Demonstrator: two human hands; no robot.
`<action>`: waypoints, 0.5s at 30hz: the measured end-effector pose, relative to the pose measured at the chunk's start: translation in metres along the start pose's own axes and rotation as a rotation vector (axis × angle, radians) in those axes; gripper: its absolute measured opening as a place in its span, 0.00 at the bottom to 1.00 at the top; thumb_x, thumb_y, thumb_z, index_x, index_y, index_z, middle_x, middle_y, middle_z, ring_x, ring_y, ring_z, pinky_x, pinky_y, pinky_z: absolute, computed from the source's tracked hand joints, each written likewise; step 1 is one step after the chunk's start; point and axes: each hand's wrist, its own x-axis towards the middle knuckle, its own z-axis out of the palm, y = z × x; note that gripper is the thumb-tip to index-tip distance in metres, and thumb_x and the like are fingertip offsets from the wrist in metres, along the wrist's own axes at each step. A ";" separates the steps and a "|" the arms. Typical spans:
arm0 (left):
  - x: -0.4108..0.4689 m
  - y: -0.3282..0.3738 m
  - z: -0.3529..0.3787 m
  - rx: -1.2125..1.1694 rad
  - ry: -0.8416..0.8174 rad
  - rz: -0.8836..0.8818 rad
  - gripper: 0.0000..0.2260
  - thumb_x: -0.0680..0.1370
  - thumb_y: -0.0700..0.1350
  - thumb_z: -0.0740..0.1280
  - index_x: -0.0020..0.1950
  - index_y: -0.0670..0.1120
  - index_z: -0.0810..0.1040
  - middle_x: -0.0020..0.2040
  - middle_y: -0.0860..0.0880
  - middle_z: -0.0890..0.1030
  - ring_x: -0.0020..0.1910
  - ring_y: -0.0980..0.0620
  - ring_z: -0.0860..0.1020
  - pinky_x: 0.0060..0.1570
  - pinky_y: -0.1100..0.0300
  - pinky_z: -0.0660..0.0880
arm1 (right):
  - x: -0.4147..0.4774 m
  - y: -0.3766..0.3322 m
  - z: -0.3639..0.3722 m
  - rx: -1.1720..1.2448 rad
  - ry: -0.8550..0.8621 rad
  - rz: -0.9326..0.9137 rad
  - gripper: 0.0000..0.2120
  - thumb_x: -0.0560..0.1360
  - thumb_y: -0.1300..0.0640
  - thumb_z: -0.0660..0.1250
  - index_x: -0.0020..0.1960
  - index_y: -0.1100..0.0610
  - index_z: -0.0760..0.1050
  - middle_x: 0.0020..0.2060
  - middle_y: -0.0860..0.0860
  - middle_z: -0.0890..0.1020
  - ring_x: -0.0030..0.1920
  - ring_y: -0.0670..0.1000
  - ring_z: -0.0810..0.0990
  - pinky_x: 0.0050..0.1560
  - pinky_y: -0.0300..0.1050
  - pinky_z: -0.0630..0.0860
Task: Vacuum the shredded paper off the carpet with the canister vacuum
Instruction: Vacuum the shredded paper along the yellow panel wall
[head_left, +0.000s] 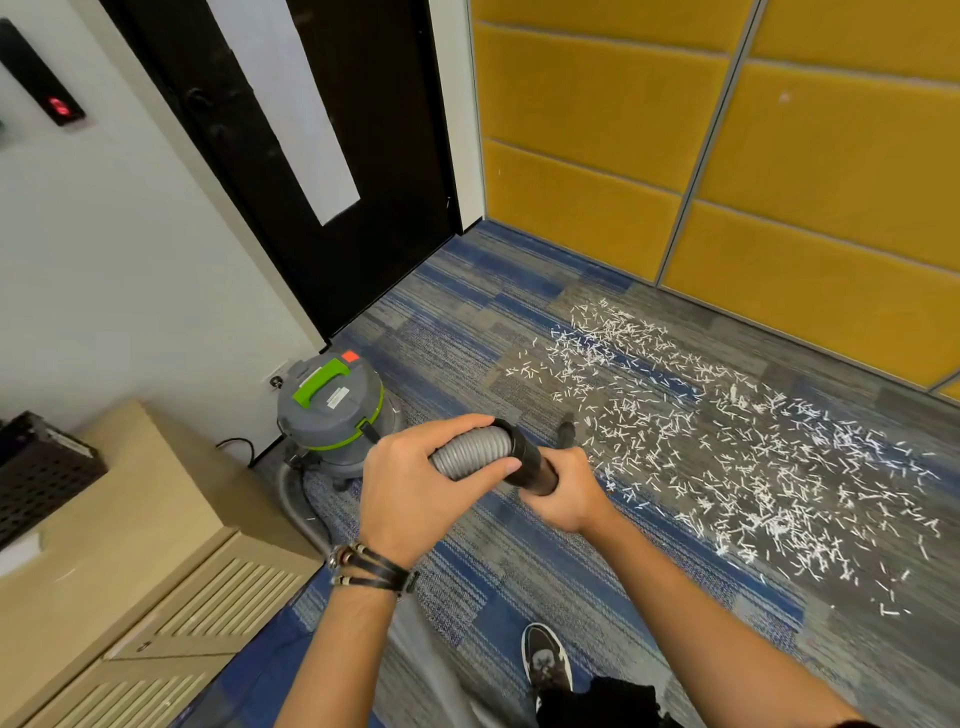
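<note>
- Across the floor runs a carpet (457, 332) of blue and grey striped tiles. It meets a black door (291, 156) with a pale vertical panel and a wall of padded yellow panels (597, 130).
- White shredded paper (727, 441) lies scattered in a broad band on the carpet, right of the hands and near the yellow wall.
- Beside the white wall (130, 260) and the door stands the canister vacuum (332, 410), grey with a green handle and green band, upright on the carpet.
- Its lid carries an orange sticker (350, 356) and a white label (336, 397); the print is too small to read.
- The left hand (415, 483) is curled round the grey ribbed hose (470, 452), thumb underneath.
- The right hand (566, 493) grips the black tube (535, 462) just past the hose cuff; the tube's far end points down at the edge of the paper.
- A dark wall unit (47, 83) shows a red light, with no legible writing.
- A light wooden cabinet (145, 519) with slatted doors stands at the left.
</note>
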 end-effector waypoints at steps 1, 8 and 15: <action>0.000 0.000 -0.004 0.001 0.004 0.000 0.20 0.68 0.63 0.80 0.57 0.57 0.88 0.52 0.61 0.87 0.51 0.63 0.85 0.53 0.52 0.83 | 0.002 -0.002 0.003 -0.004 -0.002 -0.003 0.18 0.66 0.64 0.70 0.33 0.41 0.69 0.25 0.39 0.75 0.25 0.44 0.70 0.31 0.33 0.64; -0.011 0.000 -0.033 -0.080 -0.012 -0.048 0.21 0.66 0.64 0.79 0.56 0.57 0.88 0.50 0.63 0.87 0.51 0.62 0.85 0.54 0.57 0.82 | -0.014 -0.014 0.015 -0.039 -0.025 -0.012 0.17 0.67 0.62 0.71 0.32 0.43 0.68 0.25 0.38 0.75 0.25 0.44 0.72 0.31 0.33 0.64; -0.038 0.017 -0.046 -0.050 -0.013 -0.006 0.21 0.66 0.65 0.78 0.55 0.58 0.88 0.49 0.64 0.87 0.49 0.65 0.85 0.54 0.59 0.81 | -0.051 -0.025 0.018 -0.024 -0.012 0.007 0.20 0.65 0.64 0.72 0.31 0.43 0.67 0.24 0.39 0.74 0.24 0.44 0.71 0.30 0.30 0.63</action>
